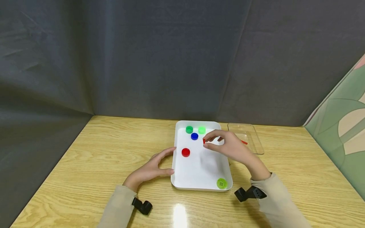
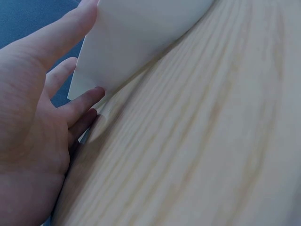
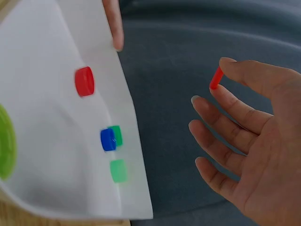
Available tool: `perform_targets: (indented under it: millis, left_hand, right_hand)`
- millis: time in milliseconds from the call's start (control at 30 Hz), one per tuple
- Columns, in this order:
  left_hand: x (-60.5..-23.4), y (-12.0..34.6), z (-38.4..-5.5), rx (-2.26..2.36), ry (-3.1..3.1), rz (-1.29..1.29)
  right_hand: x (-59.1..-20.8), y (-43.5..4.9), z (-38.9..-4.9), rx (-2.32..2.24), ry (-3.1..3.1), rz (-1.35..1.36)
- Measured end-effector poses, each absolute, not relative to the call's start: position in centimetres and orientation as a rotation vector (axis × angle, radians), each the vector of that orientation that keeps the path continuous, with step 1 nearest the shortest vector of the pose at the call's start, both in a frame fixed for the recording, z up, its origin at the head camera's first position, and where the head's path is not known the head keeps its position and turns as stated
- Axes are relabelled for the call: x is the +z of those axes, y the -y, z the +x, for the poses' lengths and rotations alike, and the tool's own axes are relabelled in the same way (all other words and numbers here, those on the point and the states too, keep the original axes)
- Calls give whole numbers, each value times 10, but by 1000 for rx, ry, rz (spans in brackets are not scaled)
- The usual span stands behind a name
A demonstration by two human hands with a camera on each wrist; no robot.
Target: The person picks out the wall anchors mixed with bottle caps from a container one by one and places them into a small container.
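My right hand (image 1: 228,146) is over the right part of a white tray (image 1: 196,171), pinching a small red rod-like piece (image 3: 216,78) between thumb and index finger. The other fingers spread loosely, as the right wrist view shows. My left hand (image 1: 151,167) rests against the tray's left side, its fingers extended and touching the outer wall (image 2: 131,42). Inside the tray lie a red cap (image 1: 185,152), a blue cap (image 1: 194,136), a dark green cap (image 1: 189,129) and a light green cap (image 1: 201,130). A yellow-green round piece (image 1: 221,183) sits in the near right corner.
Behind my right hand, a clear shallow container (image 1: 258,142) stands beside the tray with a red strip (image 1: 244,142) in it, partly hidden by the hand. A dark cloth (image 1: 171,63) hangs behind the wooden table (image 1: 114,139). A patterned panel (image 1: 342,126) borders the right side.
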State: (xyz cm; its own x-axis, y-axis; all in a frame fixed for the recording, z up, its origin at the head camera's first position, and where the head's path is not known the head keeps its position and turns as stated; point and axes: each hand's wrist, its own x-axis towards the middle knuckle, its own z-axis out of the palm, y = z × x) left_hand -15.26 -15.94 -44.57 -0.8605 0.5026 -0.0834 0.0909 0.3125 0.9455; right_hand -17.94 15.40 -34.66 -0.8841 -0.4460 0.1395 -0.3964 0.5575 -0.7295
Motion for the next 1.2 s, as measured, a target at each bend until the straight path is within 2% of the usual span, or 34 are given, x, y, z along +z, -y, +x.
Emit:
perform_targets:
  millis: [467,1200]
  left_hand:
    - [-442,159,-151,1564,-2225,523]
    - [-444,159,-153,1561,-2218,528]
  right_hand:
    - [-341,-188,-181,-1269,-2795,-623]
    - [-357,-228,-193,-1273,-2880,-491]
